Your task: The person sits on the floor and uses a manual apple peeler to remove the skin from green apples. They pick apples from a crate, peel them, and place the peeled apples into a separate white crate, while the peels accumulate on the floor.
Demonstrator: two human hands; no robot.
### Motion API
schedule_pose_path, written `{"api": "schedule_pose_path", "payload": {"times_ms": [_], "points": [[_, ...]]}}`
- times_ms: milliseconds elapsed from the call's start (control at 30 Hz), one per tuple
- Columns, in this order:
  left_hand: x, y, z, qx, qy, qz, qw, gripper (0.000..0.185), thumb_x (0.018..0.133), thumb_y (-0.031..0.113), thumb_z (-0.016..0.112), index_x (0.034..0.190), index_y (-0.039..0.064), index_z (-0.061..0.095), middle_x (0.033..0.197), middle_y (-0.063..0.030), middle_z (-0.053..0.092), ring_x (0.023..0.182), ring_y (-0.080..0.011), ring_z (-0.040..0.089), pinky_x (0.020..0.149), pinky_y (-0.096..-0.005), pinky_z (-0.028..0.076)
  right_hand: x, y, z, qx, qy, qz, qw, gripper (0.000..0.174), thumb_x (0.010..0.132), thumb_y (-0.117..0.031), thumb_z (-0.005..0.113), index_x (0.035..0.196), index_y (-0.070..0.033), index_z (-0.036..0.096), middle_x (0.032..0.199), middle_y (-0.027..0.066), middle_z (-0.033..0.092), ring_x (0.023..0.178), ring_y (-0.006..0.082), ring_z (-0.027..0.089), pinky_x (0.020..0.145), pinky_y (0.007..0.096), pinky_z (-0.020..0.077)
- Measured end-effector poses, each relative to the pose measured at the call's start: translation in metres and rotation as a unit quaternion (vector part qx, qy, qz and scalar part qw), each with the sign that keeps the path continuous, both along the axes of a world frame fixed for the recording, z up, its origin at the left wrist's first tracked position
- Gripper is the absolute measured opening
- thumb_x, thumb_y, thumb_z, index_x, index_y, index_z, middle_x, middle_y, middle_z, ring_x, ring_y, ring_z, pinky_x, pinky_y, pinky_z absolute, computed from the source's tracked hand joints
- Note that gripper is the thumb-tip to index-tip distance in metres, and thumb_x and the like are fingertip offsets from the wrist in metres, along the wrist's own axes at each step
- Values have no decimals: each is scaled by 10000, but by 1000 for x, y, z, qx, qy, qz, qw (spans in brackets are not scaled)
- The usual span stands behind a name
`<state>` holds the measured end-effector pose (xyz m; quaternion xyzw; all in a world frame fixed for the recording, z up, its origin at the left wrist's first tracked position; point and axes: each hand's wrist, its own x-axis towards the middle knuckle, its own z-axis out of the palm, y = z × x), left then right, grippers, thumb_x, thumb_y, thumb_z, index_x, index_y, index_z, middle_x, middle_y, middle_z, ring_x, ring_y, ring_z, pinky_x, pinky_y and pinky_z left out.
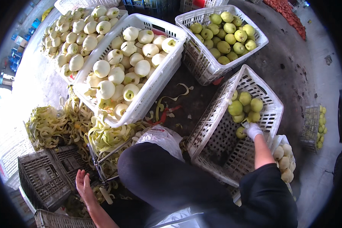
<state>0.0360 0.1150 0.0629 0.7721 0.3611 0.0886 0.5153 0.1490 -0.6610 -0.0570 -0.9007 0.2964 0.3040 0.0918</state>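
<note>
My right hand [253,131], in a white glove, reaches down into a tilted white plastic crate [216,121]. Its fingers are around a small tool, apparently a peeler [245,123], whose shape is partly hidden. Just beside the fingers lies a green pear [240,132]. Several more unpeeled pears [244,106] are heaped at the crate's far end. My left hand [84,183] is bare and holds nothing, its fingers extended over the left side. Near it are a dark plastic crate [42,176] and a metal frame [95,162] with a pale handle.
Peeled pears [114,74] fill a white crate [151,105] ahead, with another heap of peeled pears [77,37] behind it. Another crate [199,65] holds unpeeled pears at the back. Long peelings [48,125] pile up on the left. A bag of peeled pears [285,162] stands right.
</note>
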Motion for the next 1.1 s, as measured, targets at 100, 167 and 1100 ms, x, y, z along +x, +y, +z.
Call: {"api": "schedule_pose_path", "payload": {"times_ms": [100,167,1100], "points": [[-29,-1,1,-17,44,60,997,493,957,106,608,1425,41,467,1333,-83,570,1062,-149,611,866,-263,475,-20,-28,-74,-16,38,-117,992,493,762,-343,745,1104,6,684,1172,234,665,1102,375,634,957,426,495],[-43,-2,8,-9,62,88,994,481,952,103,610,1412,47,479,1326,-68,576,1037,-139,615,825,-247,473,-34,-40,-108,-17,-10,-166,986,480,797,-340,688,1160,-27,658,1211,240,645,1150,373,610,991,434,478],[179,-276,136,-61,-180,-466,864,987,700,191,871,1449,58,242,1320,-188,503,1228,-275,521,1034,-399,442,88,307,207,809,-118,-104,567,680,904,-628,570,1281,-65,514,986,101,650,771,196,651,444,208,476]]}}
